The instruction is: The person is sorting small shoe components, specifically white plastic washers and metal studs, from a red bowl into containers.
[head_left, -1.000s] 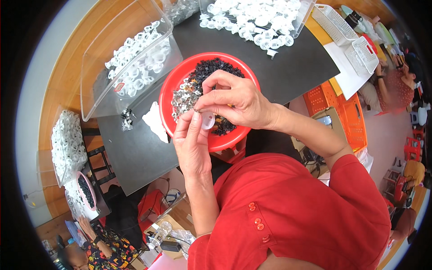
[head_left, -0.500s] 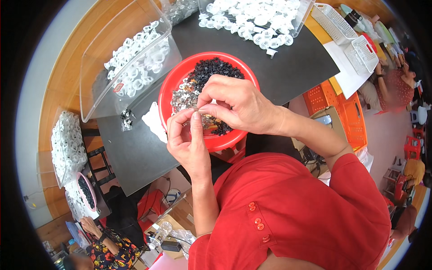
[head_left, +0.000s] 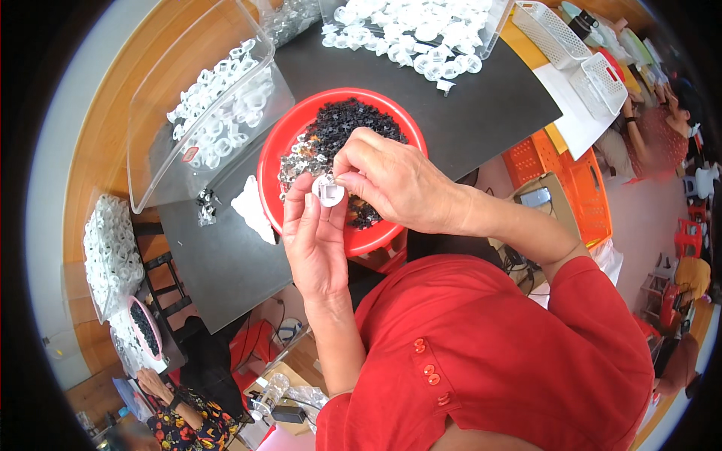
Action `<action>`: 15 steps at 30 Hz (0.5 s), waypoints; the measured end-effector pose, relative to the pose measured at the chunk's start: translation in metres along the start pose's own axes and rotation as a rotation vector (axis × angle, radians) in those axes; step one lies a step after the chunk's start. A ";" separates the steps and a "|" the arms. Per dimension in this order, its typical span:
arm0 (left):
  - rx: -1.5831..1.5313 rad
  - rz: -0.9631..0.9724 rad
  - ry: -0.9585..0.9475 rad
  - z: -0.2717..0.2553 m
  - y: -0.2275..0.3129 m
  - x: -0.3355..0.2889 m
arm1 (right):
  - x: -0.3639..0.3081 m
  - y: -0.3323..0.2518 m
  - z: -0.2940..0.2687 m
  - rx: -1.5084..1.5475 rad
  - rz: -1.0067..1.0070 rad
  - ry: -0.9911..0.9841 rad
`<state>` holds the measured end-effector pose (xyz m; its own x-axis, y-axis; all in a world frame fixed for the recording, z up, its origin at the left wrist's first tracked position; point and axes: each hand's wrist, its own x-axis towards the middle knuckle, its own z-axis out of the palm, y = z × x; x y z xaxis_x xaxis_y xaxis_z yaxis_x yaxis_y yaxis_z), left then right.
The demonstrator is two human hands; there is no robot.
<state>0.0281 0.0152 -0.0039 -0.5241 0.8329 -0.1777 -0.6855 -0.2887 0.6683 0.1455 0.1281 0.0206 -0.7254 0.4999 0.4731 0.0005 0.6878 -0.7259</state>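
Note:
A small round white plastic part point(head_left: 329, 193) with a square opening in its middle faces up over the red basin. My left hand point(head_left: 317, 252) holds it between thumb and fingers, palm turned upward. Thumb and forefinger of my right hand point(head_left: 406, 184) are pinched together at the part's upper edge; whatever sits between those fingertips is too small to make out. Beneath both hands is the red basin point(head_left: 265, 177), holding a heap of small black pieces point(head_left: 353, 124) and a pile of small shiny metal-looking pieces point(head_left: 297, 161). My hands hide part of these heaps.
A clear bin point(head_left: 139, 161) of white parts stands left on the dark table point(head_left: 489, 105), another pile of white parts point(head_left: 429, 37) at the far side. A white cloth point(head_left: 252, 210) lies beside the basin. An orange crate point(head_left: 590, 199) is at right. Co-workers sit lower left and far right.
The white round part has come into view, its face tilted up in my left hand. The left fingers have opened out somewhat beneath it. My right hand remains pinched close by.

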 end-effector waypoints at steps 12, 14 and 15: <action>0.050 0.050 0.015 0.003 -0.008 0.000 | -0.008 0.001 0.002 -0.348 -0.205 0.030; 0.088 0.078 -0.006 0.002 -0.008 0.000 | -0.008 0.000 0.001 -0.392 -0.219 0.026; 0.088 0.077 -0.008 0.002 -0.008 -0.001 | -0.007 -0.001 0.000 -0.397 -0.236 0.016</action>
<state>0.0348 0.0180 -0.0072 -0.5689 0.8138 -0.1182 -0.5963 -0.3093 0.7408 0.1506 0.1240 0.0178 -0.7268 0.3114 0.6122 0.1026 0.9305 -0.3515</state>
